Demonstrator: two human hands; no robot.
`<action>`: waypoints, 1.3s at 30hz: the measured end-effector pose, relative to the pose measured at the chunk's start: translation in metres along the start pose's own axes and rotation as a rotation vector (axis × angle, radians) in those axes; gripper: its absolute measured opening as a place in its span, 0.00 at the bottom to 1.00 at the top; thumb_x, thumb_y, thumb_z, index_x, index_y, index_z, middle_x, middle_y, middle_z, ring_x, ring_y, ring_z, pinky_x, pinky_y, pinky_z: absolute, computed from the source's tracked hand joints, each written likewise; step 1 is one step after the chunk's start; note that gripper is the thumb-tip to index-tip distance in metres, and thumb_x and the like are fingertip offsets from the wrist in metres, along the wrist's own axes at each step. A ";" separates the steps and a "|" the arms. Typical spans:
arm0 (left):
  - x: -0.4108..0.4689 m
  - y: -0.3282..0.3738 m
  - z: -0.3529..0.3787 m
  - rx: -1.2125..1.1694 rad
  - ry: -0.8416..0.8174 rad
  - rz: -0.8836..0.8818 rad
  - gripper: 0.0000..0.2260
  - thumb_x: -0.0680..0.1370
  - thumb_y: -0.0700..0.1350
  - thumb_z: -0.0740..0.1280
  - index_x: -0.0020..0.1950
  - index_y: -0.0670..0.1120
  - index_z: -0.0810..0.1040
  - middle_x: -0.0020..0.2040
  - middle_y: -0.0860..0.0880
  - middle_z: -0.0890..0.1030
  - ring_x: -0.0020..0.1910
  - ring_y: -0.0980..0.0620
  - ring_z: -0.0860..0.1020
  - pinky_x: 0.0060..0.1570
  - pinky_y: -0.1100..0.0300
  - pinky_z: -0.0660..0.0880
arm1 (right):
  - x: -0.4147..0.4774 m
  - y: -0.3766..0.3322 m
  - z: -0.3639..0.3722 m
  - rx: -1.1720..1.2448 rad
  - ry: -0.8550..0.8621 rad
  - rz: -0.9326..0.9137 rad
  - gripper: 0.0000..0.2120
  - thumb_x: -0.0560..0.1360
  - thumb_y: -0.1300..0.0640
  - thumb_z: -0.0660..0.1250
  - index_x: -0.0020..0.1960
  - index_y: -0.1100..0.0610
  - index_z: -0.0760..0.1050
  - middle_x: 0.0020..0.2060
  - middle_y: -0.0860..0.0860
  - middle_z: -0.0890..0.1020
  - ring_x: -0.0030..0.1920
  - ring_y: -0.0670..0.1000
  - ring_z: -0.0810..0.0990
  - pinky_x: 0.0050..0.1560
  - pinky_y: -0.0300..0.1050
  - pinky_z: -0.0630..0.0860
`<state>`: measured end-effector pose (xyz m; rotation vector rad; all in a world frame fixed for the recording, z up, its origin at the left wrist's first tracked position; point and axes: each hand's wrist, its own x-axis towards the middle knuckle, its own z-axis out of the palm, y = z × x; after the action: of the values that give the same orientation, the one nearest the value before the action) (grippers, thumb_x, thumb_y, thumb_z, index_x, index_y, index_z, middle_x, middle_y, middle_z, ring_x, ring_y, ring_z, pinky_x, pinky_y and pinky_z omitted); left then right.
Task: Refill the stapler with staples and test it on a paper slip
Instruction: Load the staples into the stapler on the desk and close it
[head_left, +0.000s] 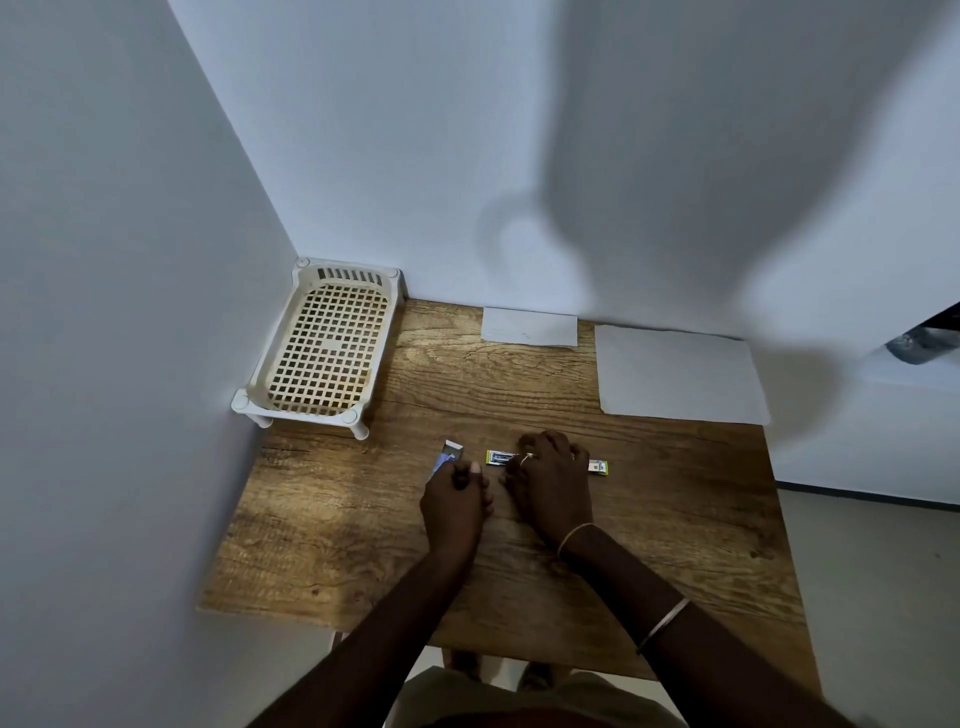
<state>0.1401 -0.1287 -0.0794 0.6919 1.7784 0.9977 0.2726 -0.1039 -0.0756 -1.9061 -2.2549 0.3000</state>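
A small yellow stapler (498, 457) lies opened flat on the wooden table (675, 519), its two ends showing on either side of my right hand (550, 478), which rests over its middle and presses it down. My left hand (457, 499) is closed around a small blue and white staple box (448, 456), whose open flap sticks out above my fingers. A small paper slip (529, 326) lies at the back edge by the wall. A larger sheet of paper (678, 374) lies at the back right.
A cream plastic lattice tray (327, 348) on short legs stands in the back left corner against both walls. The table's right edge drops to the floor. White walls close in the left and back sides.
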 end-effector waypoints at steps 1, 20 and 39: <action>0.000 0.000 -0.001 0.047 -0.010 0.045 0.11 0.82 0.44 0.66 0.43 0.42 0.82 0.35 0.47 0.84 0.29 0.59 0.79 0.29 0.72 0.72 | 0.000 0.000 -0.001 0.036 0.011 0.010 0.06 0.72 0.52 0.74 0.48 0.51 0.85 0.58 0.51 0.82 0.62 0.58 0.76 0.59 0.57 0.68; 0.013 0.036 0.019 -0.471 -0.332 -0.209 0.06 0.80 0.40 0.70 0.51 0.39 0.84 0.44 0.45 0.88 0.43 0.52 0.87 0.39 0.63 0.81 | 0.021 0.008 -0.036 0.372 0.074 0.123 0.04 0.72 0.50 0.74 0.46 0.48 0.85 0.40 0.43 0.85 0.44 0.47 0.81 0.50 0.53 0.77; 0.021 0.031 0.004 -0.137 -0.020 0.037 0.05 0.77 0.41 0.73 0.48 0.50 0.84 0.46 0.49 0.87 0.49 0.50 0.85 0.56 0.46 0.81 | 0.043 0.005 -0.024 -0.123 -0.250 -0.047 0.10 0.77 0.47 0.66 0.55 0.46 0.83 0.53 0.48 0.83 0.59 0.54 0.77 0.57 0.52 0.69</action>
<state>0.1366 -0.0947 -0.0637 0.6486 1.6680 1.1216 0.2765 -0.0594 -0.0539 -1.9680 -2.5280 0.4243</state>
